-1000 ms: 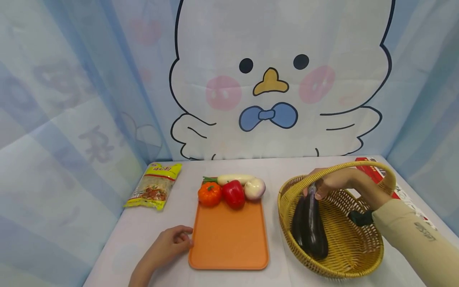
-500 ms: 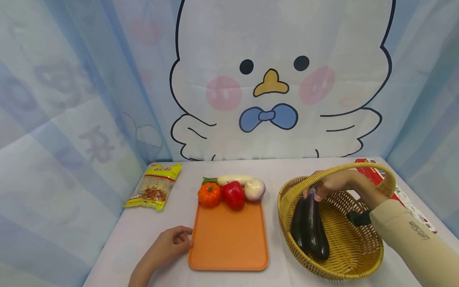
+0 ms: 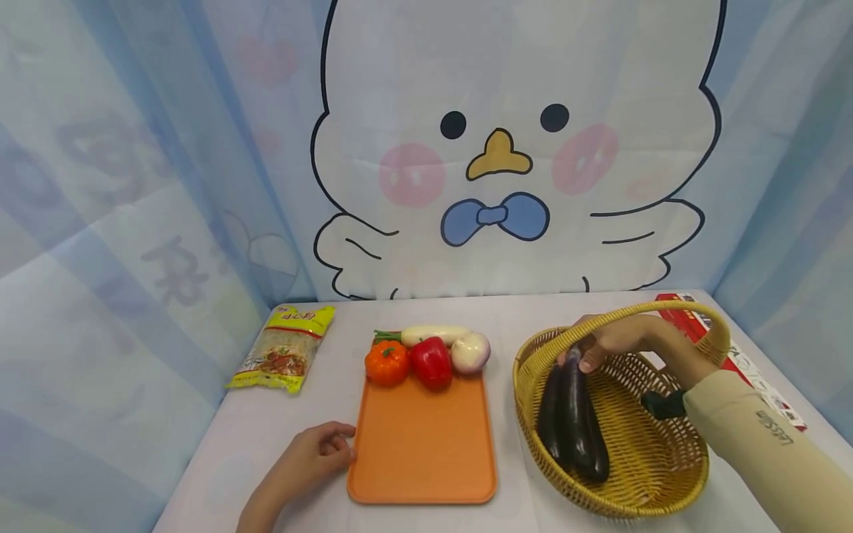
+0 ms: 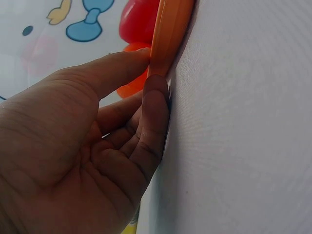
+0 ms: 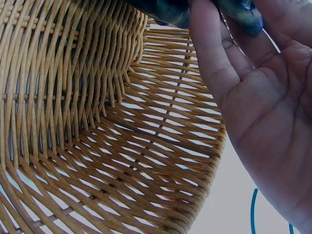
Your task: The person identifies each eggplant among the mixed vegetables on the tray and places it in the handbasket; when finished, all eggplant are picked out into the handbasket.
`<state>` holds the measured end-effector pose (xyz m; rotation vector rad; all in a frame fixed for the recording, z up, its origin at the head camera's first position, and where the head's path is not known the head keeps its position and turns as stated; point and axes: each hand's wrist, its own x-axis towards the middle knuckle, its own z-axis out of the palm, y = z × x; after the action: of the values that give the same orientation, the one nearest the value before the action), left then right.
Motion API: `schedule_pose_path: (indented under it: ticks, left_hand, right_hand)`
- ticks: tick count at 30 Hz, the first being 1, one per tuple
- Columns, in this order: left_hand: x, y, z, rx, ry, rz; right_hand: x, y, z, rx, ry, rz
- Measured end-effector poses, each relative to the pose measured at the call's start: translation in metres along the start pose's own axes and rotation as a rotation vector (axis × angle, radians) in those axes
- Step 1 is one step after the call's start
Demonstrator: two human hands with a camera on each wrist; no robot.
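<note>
My right hand (image 3: pixel 621 340) reaches under the handle of a woven basket (image 3: pixel 643 459) and grips a dark eggplant (image 3: pixel 581 426) by its stem end. A second eggplant (image 3: pixel 550 414) lies close beside it, and both lean against the basket's left wall. In the right wrist view, the green stem end (image 5: pixel 243 15) shows between thumb and fingers. My left hand (image 3: pixel 312 457) is at the left edge of an orange tray (image 3: pixel 423 448). There, in the left wrist view, its thumb and index finger pinch the tray's rim (image 4: pixel 168 39).
An orange pumpkin (image 3: pixel 387 363), a red bell pepper (image 3: pixel 432 363), a white radish (image 3: pixel 436 334) and a purple-white turnip (image 3: pixel 470 352) sit around the tray's far end. A yellow food packet (image 3: pixel 285 349) lies at back left. Red printed packaging (image 3: pixel 686 318) lies behind the basket.
Both hands keep their places. The held eggplant's lower end has shifted very slightly to the right inside the basket. The whole head view has moved a little.
</note>
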<state>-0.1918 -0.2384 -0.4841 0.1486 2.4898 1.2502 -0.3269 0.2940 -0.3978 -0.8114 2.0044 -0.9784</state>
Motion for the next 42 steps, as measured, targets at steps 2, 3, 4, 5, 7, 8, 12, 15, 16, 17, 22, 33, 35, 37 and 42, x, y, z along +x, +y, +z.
schedule_pose_path:
  ticks: [2, 3, 4, 5, 7, 8, 12, 15, 16, 17, 22, 33, 35, 37, 42]
  left_hand:
    - [0.001, 0.000, 0.000, -0.002, 0.000, 0.005]
    - [0.001, -0.001, 0.001, -0.003, 0.000, 0.006]
    - [0.001, -0.001, 0.001, -0.003, 0.000, 0.006]
    - [0.001, -0.001, 0.001, -0.003, 0.001, 0.005]
    - [0.002, -0.002, 0.001, -0.003, 0.001, 0.005]
    - [0.002, -0.002, 0.001, -0.002, 0.002, 0.004]
    - [0.003, -0.003, 0.001, -0.002, 0.003, 0.002]
    - [0.003, -0.004, 0.001, 0.001, 0.005, 0.002]
    - [0.003, -0.004, 0.001, 0.001, 0.004, 0.001]
    - [0.004, -0.005, 0.001, -0.001, 0.004, -0.001]
    - [0.006, -0.005, 0.000, -0.002, 0.001, -0.007]
    - [0.009, -0.006, -0.002, -0.002, 0.001, 0.005]
    - [0.009, -0.006, -0.002, 0.000, 0.003, 0.011]
    - [0.009, -0.007, -0.001, 0.003, 0.000, 0.012]
    - [0.009, -0.010, -0.001, -0.004, -0.007, 0.014]
  right_hand:
    - [0.000, -0.001, 0.001, 0.002, 0.012, 0.009]
    - [-0.001, -0.001, 0.001, -0.002, 0.018, 0.014]
    - [-0.001, -0.001, 0.002, -0.006, 0.026, 0.020]
    - [-0.001, -0.001, 0.002, -0.012, 0.033, 0.023]
    - [-0.002, -0.001, 0.003, -0.019, 0.052, 0.019]
    - [-0.002, -0.001, 0.003, -0.025, 0.059, 0.018]
    - [-0.001, 0.000, 0.005, -0.044, 0.103, 0.018]
    - [0.000, 0.000, 0.006, -0.064, 0.124, 0.023]
    - [0.000, 0.000, 0.006, -0.070, 0.130, 0.025]
    - [0.001, 0.000, 0.007, -0.074, 0.135, 0.028]
    - [0.002, 0.002, 0.009, -0.074, 0.164, 0.048]
    - [0.000, 0.005, 0.010, -0.186, 0.242, 0.075]
    - [0.000, 0.004, 0.011, -0.182, 0.240, 0.056]
    - [0.001, 0.004, 0.012, -0.195, 0.245, 0.040]
    - [-0.001, -0.008, 0.019, -0.283, 0.293, 0.044]
